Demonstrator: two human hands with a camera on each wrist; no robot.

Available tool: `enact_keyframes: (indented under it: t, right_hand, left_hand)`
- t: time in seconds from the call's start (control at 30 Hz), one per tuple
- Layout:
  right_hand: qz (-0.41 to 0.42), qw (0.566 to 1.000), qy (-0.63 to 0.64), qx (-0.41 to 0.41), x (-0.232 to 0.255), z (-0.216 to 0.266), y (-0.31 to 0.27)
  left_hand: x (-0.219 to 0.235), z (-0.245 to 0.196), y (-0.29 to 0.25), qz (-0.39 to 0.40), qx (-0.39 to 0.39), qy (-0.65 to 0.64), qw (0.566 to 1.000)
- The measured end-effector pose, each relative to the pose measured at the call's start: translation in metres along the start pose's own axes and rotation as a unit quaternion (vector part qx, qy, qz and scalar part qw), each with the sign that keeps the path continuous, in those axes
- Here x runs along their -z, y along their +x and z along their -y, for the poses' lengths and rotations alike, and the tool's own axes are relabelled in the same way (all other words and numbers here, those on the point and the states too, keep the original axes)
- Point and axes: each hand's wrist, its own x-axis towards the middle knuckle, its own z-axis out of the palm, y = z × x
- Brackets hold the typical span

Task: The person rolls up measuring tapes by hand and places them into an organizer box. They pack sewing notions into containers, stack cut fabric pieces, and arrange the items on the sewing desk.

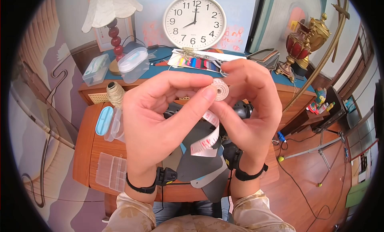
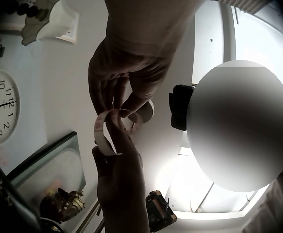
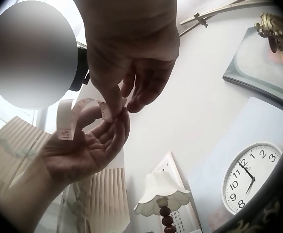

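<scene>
A white measuring tape (image 1: 221, 90) with red markings is wound into a small flat coil, held up over the table in the head view. My left hand (image 1: 158, 112) pinches the coil between thumb and index finger from the left. From the other side, my right hand (image 1: 253, 102) has its thumb and fingertips on the coil's edge. The loose tail of the tape curls down below both hands. In the left wrist view, the tape (image 2: 100, 136) loops between the two hands; in the right wrist view, its tail (image 3: 65, 121) hangs beside my left hand (image 3: 85, 153).
Under my hands, a wooden table (image 1: 90, 152) carries dark grey sheets (image 1: 196, 164), a twine spool (image 1: 115, 94), a blue case (image 1: 104, 120) and a clear plastic box (image 1: 110, 172). Behind stand a clock (image 1: 195, 22), a lamp (image 1: 112, 8), scissors (image 1: 214, 59) and clear containers (image 1: 134, 64).
</scene>
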Motion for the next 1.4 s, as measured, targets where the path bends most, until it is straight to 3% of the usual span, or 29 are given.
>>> enact_keyframes:
  t: [0.07,0.13,0.23,0.47,0.53,0.73,0.83,0.93,1.13,1.27,1.4]
  right_hand:
    - [-0.012,0.999,0.027,-0.015,0.001,-0.001,0.002]
    - [0.083,0.992,-0.047,0.08,0.01,-0.01,0.003]
    - [0.063,0.994,-0.028,0.084,0.011,-0.014,-0.001]
    - [0.016,1.0,0.005,0.01,0.002,-0.001,0.004]
    - [0.097,0.988,-0.068,0.101,0.014,-0.014,0.003]
    - [0.026,0.999,0.0,0.033,0.006,-0.012,-0.003]
    - [0.036,0.999,-0.028,0.017,0.002,0.002,0.004]
    - [0.091,0.992,-0.058,0.064,0.015,-0.01,0.002]
    - [0.039,0.999,0.021,0.013,0.004,-0.006,0.001]
    - [0.077,0.993,-0.054,0.064,0.011,-0.009,0.004]
    - [0.041,0.998,-0.016,0.039,0.008,-0.009,-0.002]
  left_hand:
    - [0.0,0.0,0.0,-0.001,0.0,0.001,1.0]
    - [0.001,0.0,-0.001,-0.009,0.008,0.0,1.0]
    - [0.0,0.002,0.0,-0.004,-0.003,0.007,1.0]
    - [0.002,0.001,-0.001,0.0,0.0,0.007,1.0]
    - [0.002,0.0,-0.001,0.003,0.008,0.004,1.0]
    - [0.001,0.001,-0.001,0.011,-0.004,0.014,1.0]
    - [0.002,0.002,0.0,0.007,0.0,0.004,1.0]
    - [0.002,0.002,-0.001,0.008,-0.003,0.01,1.0]
    - [0.001,0.003,-0.001,0.002,-0.002,0.005,1.0]
    - [0.002,0.001,-0.001,-0.001,0.006,0.002,1.0]
    - [0.001,0.002,-0.001,0.004,-0.003,0.011,1.0]
